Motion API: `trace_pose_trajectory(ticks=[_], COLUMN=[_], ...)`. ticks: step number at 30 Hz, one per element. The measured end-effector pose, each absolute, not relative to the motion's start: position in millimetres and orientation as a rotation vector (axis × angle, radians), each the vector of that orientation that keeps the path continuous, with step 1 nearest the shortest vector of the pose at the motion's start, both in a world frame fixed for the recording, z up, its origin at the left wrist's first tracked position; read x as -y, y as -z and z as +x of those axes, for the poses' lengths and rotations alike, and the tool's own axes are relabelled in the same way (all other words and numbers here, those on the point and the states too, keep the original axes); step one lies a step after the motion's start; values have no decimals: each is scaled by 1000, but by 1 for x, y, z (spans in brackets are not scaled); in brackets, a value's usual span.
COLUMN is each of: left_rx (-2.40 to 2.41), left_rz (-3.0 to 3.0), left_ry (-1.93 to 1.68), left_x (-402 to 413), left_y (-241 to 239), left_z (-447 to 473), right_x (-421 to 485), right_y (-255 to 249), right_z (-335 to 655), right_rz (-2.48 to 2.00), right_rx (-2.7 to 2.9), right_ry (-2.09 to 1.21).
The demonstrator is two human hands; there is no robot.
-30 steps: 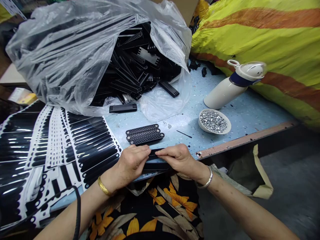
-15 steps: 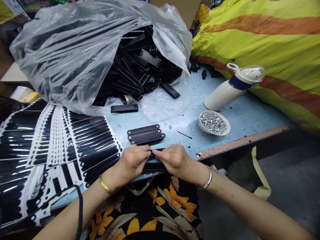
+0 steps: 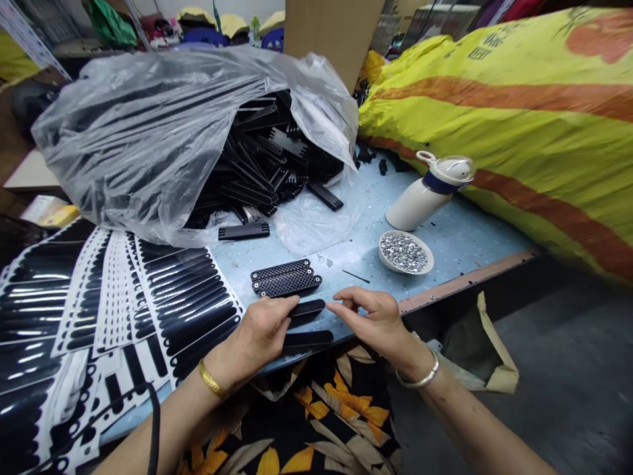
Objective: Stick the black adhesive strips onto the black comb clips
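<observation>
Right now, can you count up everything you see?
Table: 1, blue, centre.
Plastic bag: 1, clear, back left.
Loose parts: many, black, in and near bag.
Sheets: several, black-and-white, left.
Patterned pieces: few, black, middle.
Upper strip: 1, black, front.
Lower strip: 1, black, table edge.
Bowl: 1, white, right.
Metal bits: many, silvery, in bowl.
Stick: 1, dark, left of bowl.
Bottle: 1, white and blue, behind bowl.
Sack: 1, yellow and orange, back right.
Cardboard: 1, brown, back.
Open bag: 1, green, lower right.
Cable: 1, black, lower left.
Background clutter: uncountable, mixed, back.
Bracelets: 2, gold and silver, wrists.
Flowered clothing: 1, black and orange, bottom.
Left hand: 1, on upper strip.
Right hand: 1, near its tip.
</observation>
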State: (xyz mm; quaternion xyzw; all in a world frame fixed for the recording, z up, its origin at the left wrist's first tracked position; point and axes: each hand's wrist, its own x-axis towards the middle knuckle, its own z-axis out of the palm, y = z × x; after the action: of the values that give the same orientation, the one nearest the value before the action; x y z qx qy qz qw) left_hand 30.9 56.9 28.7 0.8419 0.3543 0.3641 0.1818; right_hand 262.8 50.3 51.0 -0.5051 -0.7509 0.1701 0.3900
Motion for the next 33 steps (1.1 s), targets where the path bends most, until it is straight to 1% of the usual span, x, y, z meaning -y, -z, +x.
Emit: trace_pose_trajectory(ticks=[3, 6, 10, 14, 17, 19, 21, 23, 25, 28, 33], left_rx=[-1009, -1046, -1083, -1097, -1144, -1201, -1160, -978, -834, -870, -950], left_rz=[2450, 2547, 2612, 2525, 2242, 1910, 1526, 1172, 917, 757, 726], left_ry=[-1198, -1359, -1465, -1573, -1604, -1542, -1290, -965, -821, -949, -1084], left_x=[-58, -56, -43, -23, -11, -7, -3, 1, 4, 8, 10], left_y=[-40, -60, -82, -82, -74, -71, -73, -76, -78, -74, -61], left_z=[29, 28, 39, 57, 58, 51, 42, 38, 41, 54, 69], right_x=[-35, -26, -33, -45, -45, -42, -38, -34, -31, -29, -30], right_y=[-52, -45, -46, -64, -77, -84, -90, -95, -98, -97, -94], right_z=[267, 257, 229, 204, 198, 198, 199, 196, 190, 180, 173], right_rz=[-1369, -1330, -1233, -1106, -1070, -1051, -1021, -1005, -1027, -1098, -1109], right_rx=[1746, 1538, 1281, 1162, 1142, 1155, 1180, 1208, 1225, 1269, 1426], right_ry=[-473, -628, -864, -1031, -1114, -1176, -1239, -1273, -1262, -1183, -1073])
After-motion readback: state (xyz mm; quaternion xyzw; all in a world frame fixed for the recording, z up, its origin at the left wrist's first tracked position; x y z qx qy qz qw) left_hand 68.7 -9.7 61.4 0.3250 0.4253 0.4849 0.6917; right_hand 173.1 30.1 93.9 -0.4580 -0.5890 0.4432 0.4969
